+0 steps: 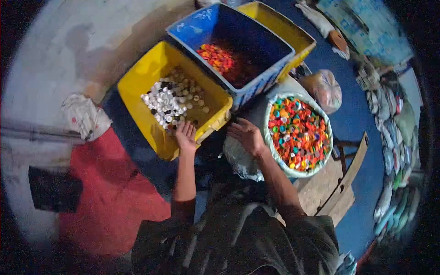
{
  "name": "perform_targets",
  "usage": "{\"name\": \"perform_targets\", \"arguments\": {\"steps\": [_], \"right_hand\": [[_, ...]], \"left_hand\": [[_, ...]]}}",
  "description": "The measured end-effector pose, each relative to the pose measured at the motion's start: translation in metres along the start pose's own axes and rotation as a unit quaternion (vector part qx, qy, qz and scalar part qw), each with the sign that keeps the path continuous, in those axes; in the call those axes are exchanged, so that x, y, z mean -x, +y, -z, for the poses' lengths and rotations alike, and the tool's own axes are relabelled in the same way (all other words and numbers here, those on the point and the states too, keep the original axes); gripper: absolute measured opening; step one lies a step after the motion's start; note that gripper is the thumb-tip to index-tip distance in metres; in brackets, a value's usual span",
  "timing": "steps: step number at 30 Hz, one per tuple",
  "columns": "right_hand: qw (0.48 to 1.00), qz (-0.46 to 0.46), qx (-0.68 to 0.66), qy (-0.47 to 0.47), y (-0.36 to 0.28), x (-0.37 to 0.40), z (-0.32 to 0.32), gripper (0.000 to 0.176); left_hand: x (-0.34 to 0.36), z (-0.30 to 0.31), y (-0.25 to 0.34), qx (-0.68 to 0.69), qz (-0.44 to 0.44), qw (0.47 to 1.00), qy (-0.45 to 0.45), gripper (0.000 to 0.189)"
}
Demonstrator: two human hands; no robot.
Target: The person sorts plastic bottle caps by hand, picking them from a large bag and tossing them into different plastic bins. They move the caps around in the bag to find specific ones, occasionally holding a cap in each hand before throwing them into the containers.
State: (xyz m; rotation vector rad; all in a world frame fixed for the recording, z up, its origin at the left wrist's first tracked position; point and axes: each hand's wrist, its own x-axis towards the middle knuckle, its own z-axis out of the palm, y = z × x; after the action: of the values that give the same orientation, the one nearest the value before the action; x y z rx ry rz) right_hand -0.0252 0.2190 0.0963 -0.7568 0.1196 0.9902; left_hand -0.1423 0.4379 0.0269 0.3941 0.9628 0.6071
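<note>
My left hand (186, 136) is over the near edge of a yellow bin (137, 87), palm up with its fingers stretched out and nothing visible in it. White and dark bottle caps (167, 101) lie scattered inside that bin. My right hand (246, 135) hovers between the yellow bin and an open sack, fingers extended, holding nothing that I can see. The sack (300, 173) is filled with mixed bottle caps (298, 133), mostly orange and red. Below my right hand is a pale plastic bag (240, 160), partly hidden.
Behind stands a blue bin (206, 20) with orange and red caps (215, 57), beside another yellow bin (293, 34). A tied clear bag (325, 91) sits beyond the sack. Wooden boards (350, 167) lie at right, red cloth (110, 192) at left. Packed bags (387, 123) line the right side.
</note>
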Motion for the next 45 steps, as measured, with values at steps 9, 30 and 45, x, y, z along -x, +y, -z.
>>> {"name": "perform_targets", "arguments": {"steps": [9,30,45], "right_hand": [[0.928,0.090,0.056,0.357,0.011,0.157,0.148,0.043],[0.818,0.208,0.121,0.522,0.036,0.265,0.279,0.033],[0.832,0.217,0.134,0.493,0.015,0.259,0.300,0.032]], "left_hand": [[0.079,-0.050,-0.136,-0.325,0.057,0.918,-0.219,0.023],[0.138,-0.138,-0.361,-0.667,-0.320,0.316,-0.594,0.064],[0.134,-0.147,-0.349,-0.633,-0.102,0.526,-0.559,0.043]]}}
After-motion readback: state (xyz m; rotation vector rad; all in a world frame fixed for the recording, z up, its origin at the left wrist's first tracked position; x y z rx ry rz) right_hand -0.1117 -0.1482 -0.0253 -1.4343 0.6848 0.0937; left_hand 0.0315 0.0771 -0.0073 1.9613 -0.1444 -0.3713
